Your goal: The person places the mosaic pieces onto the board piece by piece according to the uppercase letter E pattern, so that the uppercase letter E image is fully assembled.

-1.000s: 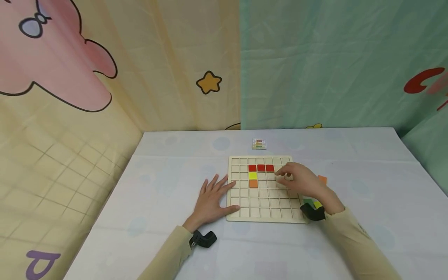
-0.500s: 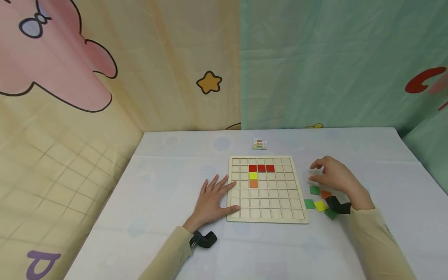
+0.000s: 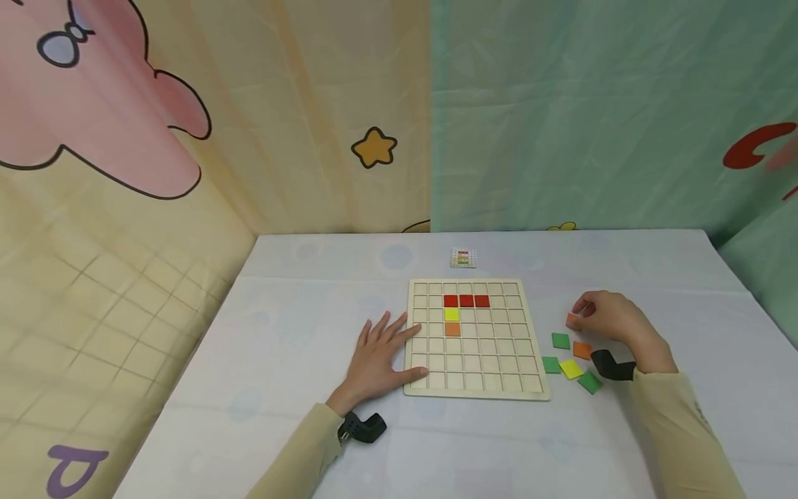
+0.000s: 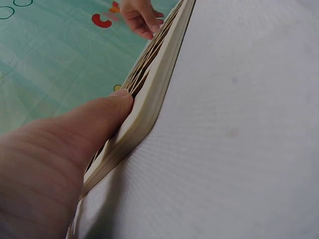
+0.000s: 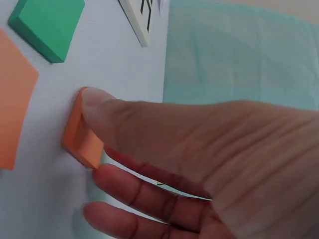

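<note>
A wooden grid board (image 3: 499,360) lies on the table. Set in it are a row of three red tiles (image 3: 466,301), a yellow tile (image 3: 451,314) below the leftmost red, and an orange tile (image 3: 451,329) under that. My left hand (image 3: 377,360) rests with spread fingers at the board's left edge, its thumb (image 4: 107,112) on the rim. Right of the board, my right hand (image 3: 614,320) pinches another orange tile (image 5: 83,137) between thumb and fingers, close over the table. Nearest to that hand lie a green tile (image 3: 560,341) and a loose orange tile (image 3: 582,351).
Further loose tiles lie beside the board's lower right corner: a green tile (image 3: 551,365), a yellow one (image 3: 571,369) and a second green tile (image 3: 589,382). A small pattern card (image 3: 463,258) lies beyond the board. Printed curtains (image 3: 561,138) hang behind the table.
My right hand has moved right from over the board to the loose tiles, and has taken hold of an orange tile. The left hand stays in place.
</note>
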Motion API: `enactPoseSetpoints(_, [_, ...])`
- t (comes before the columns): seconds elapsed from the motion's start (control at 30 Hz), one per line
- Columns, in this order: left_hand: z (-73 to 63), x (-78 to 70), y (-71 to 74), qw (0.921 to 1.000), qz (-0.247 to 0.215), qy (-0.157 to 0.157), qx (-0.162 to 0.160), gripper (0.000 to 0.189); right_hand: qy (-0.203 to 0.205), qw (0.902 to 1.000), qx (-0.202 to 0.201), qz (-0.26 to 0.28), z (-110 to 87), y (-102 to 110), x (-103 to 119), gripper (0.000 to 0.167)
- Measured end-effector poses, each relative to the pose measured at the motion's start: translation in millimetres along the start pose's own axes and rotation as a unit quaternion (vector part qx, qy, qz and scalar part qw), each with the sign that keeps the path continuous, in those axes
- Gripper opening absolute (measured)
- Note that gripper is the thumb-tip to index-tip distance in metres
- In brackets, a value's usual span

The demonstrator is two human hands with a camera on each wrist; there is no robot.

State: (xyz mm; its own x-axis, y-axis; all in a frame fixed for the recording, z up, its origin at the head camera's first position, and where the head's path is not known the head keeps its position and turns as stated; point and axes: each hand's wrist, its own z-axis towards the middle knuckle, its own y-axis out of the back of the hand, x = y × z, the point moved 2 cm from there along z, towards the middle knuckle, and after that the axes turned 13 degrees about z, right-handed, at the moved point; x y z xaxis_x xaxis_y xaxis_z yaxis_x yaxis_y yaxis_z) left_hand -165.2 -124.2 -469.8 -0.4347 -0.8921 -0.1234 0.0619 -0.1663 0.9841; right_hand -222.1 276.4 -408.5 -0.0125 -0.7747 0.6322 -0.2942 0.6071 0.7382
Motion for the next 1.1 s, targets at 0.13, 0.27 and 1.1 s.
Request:
enactPoseSetpoints(0.13, [0.2,-0.9,-1.2,1.0,-0.002,-0.002,-0.003,0.077,-0.005,0.9999,-0.007,0.013,0.0,-1,-1,0.027])
enactPoseSetpoints(0.27, [0.4,-1.4,-2.3,1.0,-0.001,-0.002,-0.003,0.076,0.002,0.9997,-0.013,0.023,1.2,-5,0,0.022])
enactPoseSetpoints(1.1, [-0.9,-0.8,-0.1,0.9999,0.012,-0.01,0.005,0.079,0.209,0.9697,-0.051,0.116,8.9,-56,63,0.006])
